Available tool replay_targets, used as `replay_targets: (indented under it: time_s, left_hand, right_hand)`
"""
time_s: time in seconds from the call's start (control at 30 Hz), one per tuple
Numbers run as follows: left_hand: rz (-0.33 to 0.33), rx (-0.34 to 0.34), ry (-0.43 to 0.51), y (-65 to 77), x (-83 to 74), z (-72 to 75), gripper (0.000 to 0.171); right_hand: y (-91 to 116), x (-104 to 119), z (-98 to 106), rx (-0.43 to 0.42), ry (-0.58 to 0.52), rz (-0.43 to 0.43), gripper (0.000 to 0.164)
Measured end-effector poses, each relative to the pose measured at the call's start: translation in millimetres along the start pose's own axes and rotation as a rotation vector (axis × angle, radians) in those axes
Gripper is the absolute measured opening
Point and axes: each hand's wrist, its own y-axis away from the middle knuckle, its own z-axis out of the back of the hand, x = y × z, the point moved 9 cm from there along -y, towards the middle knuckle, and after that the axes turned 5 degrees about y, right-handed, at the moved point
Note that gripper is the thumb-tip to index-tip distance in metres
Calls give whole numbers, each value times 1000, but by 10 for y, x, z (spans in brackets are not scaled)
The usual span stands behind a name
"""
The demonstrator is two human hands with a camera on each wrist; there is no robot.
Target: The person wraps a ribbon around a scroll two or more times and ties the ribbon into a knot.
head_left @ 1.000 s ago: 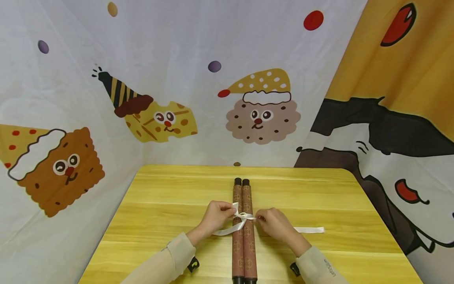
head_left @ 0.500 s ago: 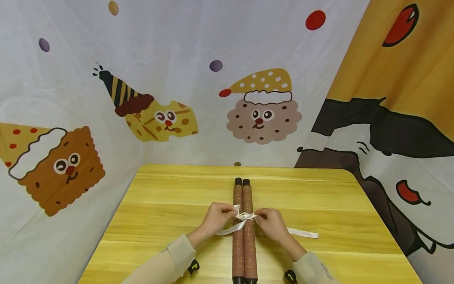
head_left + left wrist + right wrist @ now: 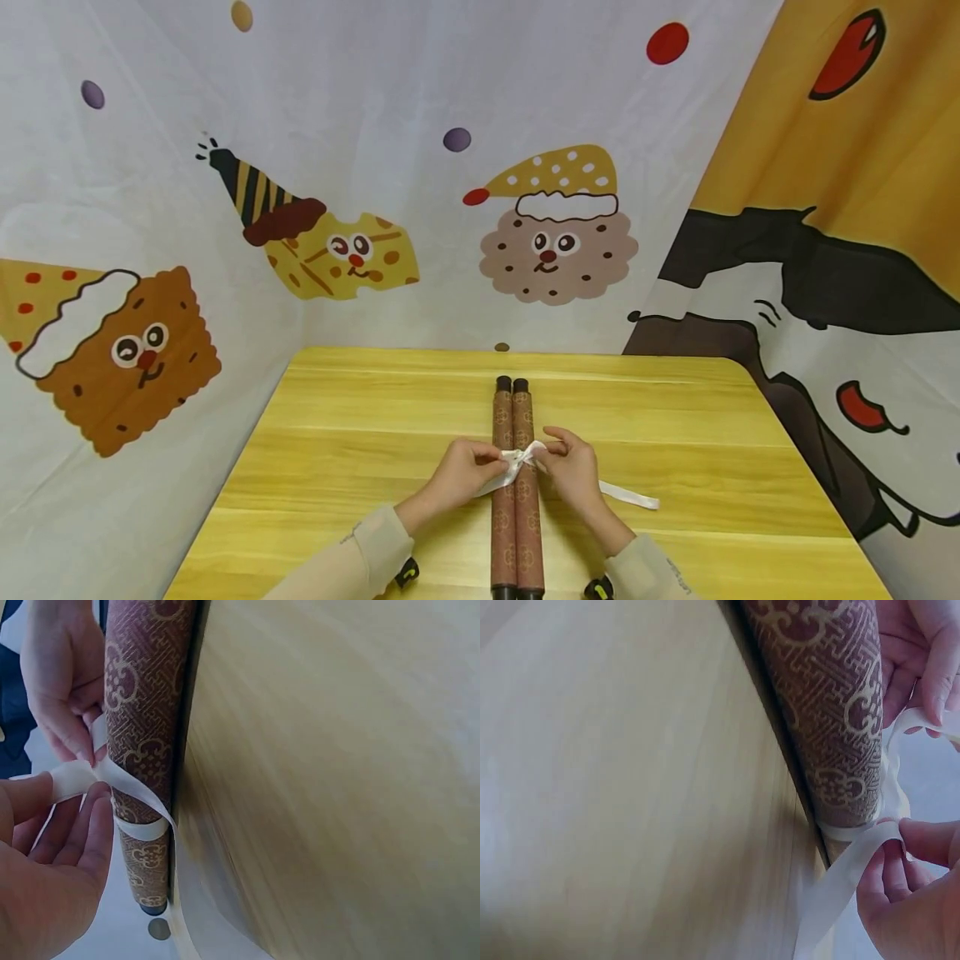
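Observation:
Two brown patterned scrolls with dark end knobs, a left scroll (image 3: 503, 525) and a right scroll (image 3: 529, 525), lie side by side on the wooden table. A white ribbon (image 3: 519, 458) is wrapped round both and crosses on top of them. My left hand (image 3: 462, 471) pinches a folded piece of it between thumb and fingers, just left of the crossing. On the other side, my right hand (image 3: 573, 471) pinches another part of the ribbon (image 3: 847, 870), with one finger raised. The right wrist view shows ribbon trailing from those fingertips toward the table.
The yellow table (image 3: 360, 400) ends at a white curtain (image 3: 375, 83) printed with cartoon snacks. On the right hangs a cartoon-printed cloth (image 3: 840, 208). Beside the sleeves are dark wrist straps, the left strap (image 3: 407, 573) and the right strap (image 3: 598, 588).
The left hand has come slightly down and toward the crossing; the upright ribbon tip there has folded down. The right hand has turned, raising a finger, and the right ribbon tail has slid inward.

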Motion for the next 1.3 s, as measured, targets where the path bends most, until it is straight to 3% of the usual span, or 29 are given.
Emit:
replay_targets:
  time_s: [0.27,0.53,0.73,0.83,1.07,1.3]
  left_hand:
    - [-26,91,-20,97,-46,-106,11]
    - [-119,159,-158,160,-117,-178,15]
    - [-180,198,-254,186,-159,-216,31]
    - [-179,160,-282,176,-168,-187,31]
    - [-147,-24,-293,40,-185,-69,19]
    - [-148,-68,-429,-118,-217,-130,11]
  right_hand:
    - [17,-1,-31,6,-91,-43,33]
    - [7,-9,-64,24,-99,-42,18]
    - [9,-18,-61,13,-89,-52,11]
    - [13,-18,-66,15,-109,-50,12]
    - [28,-21,-69,9,-150,-56,19]
    - [62,-19,-54,-10,-196,-84,26]
